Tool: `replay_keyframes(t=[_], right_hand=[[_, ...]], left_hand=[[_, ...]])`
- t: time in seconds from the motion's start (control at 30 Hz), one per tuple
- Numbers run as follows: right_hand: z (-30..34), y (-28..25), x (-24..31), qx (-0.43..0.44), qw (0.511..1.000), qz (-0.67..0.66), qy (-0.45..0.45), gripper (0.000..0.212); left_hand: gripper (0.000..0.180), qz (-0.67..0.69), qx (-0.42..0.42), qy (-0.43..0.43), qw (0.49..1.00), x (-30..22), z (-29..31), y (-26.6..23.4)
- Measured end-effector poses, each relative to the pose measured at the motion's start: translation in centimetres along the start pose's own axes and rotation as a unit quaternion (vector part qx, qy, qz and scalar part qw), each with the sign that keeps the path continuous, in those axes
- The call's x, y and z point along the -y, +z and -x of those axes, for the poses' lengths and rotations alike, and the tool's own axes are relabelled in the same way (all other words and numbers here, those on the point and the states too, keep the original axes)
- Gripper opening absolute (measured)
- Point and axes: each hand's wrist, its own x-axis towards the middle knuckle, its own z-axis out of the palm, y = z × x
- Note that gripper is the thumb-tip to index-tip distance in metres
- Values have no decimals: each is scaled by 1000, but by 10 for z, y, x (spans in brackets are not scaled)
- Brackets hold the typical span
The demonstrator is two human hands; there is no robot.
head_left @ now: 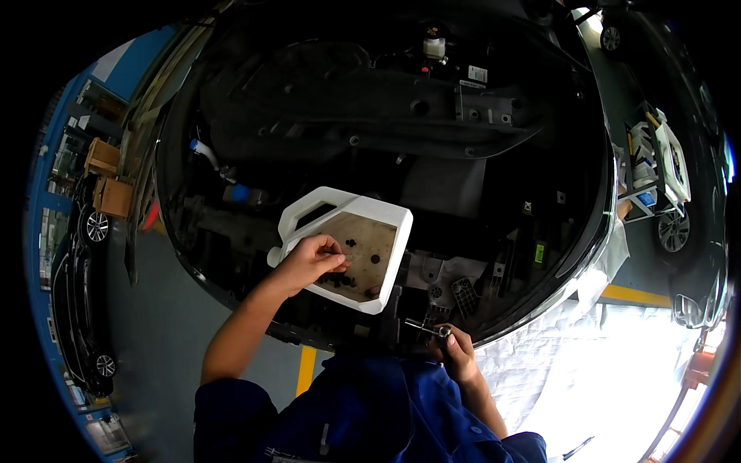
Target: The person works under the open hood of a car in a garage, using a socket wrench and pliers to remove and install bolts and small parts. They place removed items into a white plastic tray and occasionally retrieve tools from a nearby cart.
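Note:
A white plastic jug (397, 266) with one side cut away lies across the front of an engine bay, serving as a tray. Several small dark fasteners (375, 259) are scattered on its stained bottom. Over the jug's opening, my left hand (309, 265) has thumb and fingers pinched together; whatever is between them is too small to make out. Closer to my body, at the front edge of the bay, my right hand (459, 356) is wrapped round a ratchet wrench (443, 332). Its thin metal shaft (418, 325) points left. The wrench's handle is mostly hidden by the hand.
Black engine-bay trim (309, 100) spreads beyond the jug, with a reservoir (434, 48) at the far side. A blue-capped filler neck (204, 150) is at left. A tool cart (644, 166) stands at right, near a dark car (683, 247). Cardboard boxes (113, 197) are far left.

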Motion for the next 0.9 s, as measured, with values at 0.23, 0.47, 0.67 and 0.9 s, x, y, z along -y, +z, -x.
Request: replay_keyframes(t=[0.23, 0.47, 0.67, 0.9], right_hand=[[2, 4, -2, 12, 997, -45, -57, 67], [9, 11, 12, -20, 997, -22, -71, 98], [17, 7, 1, -26, 997, -31, -70, 96], [19, 12, 2, -30, 996, -30, -78, 92]], left_hand=[[7, 133, 55, -42, 989, -8, -1, -7], [7, -114, 55, -30, 992, -13, -17, -16], [29, -585, 92, 48, 804, -2, -28, -16], [30, -706, 173, -10, 687, 6, -38, 4]])
